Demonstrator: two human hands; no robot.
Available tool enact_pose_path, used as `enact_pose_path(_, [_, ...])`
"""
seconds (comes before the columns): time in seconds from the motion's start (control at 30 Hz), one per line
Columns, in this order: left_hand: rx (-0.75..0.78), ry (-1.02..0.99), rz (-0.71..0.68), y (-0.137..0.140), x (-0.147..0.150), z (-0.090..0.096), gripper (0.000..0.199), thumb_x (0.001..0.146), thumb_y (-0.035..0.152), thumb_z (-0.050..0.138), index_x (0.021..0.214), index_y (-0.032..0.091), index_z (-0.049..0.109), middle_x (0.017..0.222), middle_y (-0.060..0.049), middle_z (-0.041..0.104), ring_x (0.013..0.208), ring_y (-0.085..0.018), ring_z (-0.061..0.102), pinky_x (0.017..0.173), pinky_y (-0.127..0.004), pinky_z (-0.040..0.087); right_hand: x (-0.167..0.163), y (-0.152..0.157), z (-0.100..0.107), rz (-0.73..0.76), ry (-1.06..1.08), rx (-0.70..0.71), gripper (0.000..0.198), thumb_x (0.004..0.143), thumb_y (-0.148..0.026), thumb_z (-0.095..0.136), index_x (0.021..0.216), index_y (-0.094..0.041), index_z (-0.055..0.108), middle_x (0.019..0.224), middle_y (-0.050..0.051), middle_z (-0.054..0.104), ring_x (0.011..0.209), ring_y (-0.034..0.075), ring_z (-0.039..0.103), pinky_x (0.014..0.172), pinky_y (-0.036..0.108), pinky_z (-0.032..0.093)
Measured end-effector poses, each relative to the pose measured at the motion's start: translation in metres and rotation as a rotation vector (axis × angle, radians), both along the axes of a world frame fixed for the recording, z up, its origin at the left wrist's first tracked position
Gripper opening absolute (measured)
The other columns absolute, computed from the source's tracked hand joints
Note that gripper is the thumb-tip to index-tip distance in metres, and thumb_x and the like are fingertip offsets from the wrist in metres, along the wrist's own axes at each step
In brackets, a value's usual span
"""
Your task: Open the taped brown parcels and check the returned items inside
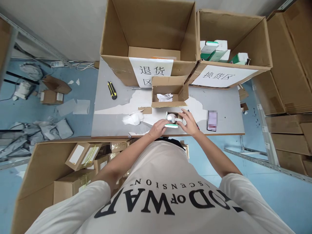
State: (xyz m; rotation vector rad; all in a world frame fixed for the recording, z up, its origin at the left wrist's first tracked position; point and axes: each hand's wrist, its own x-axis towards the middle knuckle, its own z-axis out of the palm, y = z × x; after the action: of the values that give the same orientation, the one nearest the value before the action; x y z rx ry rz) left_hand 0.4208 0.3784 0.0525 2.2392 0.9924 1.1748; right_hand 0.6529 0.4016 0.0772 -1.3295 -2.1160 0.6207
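A small open white-and-green box (171,125) is at the table's front edge, below the open brown carton. Inside it a shiny silver round object (171,118) shows; its kind I cannot make out. My left hand (157,129) grips the box at its left front corner, fingers closed. At the right side, my right hand (188,123) has curled fingers pinching a white flap or piece beside the round object. Just beyond stands the open brown carton (170,104), with crumpled white paper (165,97) in it.
Two large cartons, one with a white sign (151,72) and one with another sign (223,77), line the back. A yellow-black box cutter (112,90) lies left, a phone (212,120) right, crumpled white wrapping (133,119) left of my hands. A big carton (39,169) of parcels stands lower left.
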Motion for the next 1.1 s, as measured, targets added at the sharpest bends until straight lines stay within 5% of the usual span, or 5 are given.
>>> enact_pose_path(0.13, [-0.011,-0.009,-0.042,-0.002,-0.002,-0.001,0.021,0.091,0.012,0.042,0.106,0.019,0.055,0.096,-0.01,0.067,0.091,-0.019,0.065,0.075,-0.036,0.058,-0.004,-0.014,-0.006,-0.273,0.381,-0.283,0.046,0.088,-0.048,0.053,0.127,-0.026,0.046,0.105,0.009,0.06,0.092,0.023,0.06,0.083,0.045,0.053])
enact_pose_path(0.3, [-0.02,0.002,-0.062,-0.002,-0.001,-0.002,0.022,0.091,0.013,0.039,0.104,0.018,0.056,0.095,-0.011,0.068,0.094,-0.019,0.066,0.076,-0.036,0.058,-0.008,-0.015,-0.006,-0.234,0.662,-0.348,0.041,0.084,-0.038,0.056,0.122,-0.03,0.044,0.115,0.008,0.056,0.088,0.017,0.06,0.085,0.04,0.054])
enact_pose_path(0.7, [-0.163,-0.036,0.013,0.001,0.004,0.009,0.019,0.094,0.025,0.048,0.107,0.017,0.059,0.094,-0.009,0.069,0.088,-0.017,0.066,0.077,-0.032,0.056,-0.019,0.009,0.006,0.181,0.127,-0.198,0.038,0.086,-0.018,0.049,0.122,-0.026,0.055,0.113,0.009,0.066,0.102,0.025,0.062,0.093,0.048,0.051])
enact_pose_path(0.87, [-0.383,-0.096,0.28,0.014,0.013,0.017,0.033,0.091,0.04,0.053,0.115,0.019,0.059,0.107,-0.011,0.063,0.099,-0.02,0.062,0.072,-0.031,0.055,-0.014,0.005,0.005,0.109,0.205,-0.152,0.054,0.083,-0.014,0.046,0.136,-0.025,0.041,0.131,0.012,0.052,0.118,0.024,0.055,0.096,0.045,0.051])
enact_pose_path(1.1, [-0.445,-0.093,0.301,0.028,0.022,0.002,0.039,0.087,0.044,0.058,0.116,0.018,0.061,0.113,-0.011,0.058,0.108,-0.023,0.059,0.091,-0.039,0.051,-0.024,0.008,-0.001,-0.087,0.162,-0.094,0.028,0.092,-0.037,0.047,0.113,-0.025,0.062,0.12,0.013,0.055,0.117,0.028,0.053,0.104,0.051,0.043])
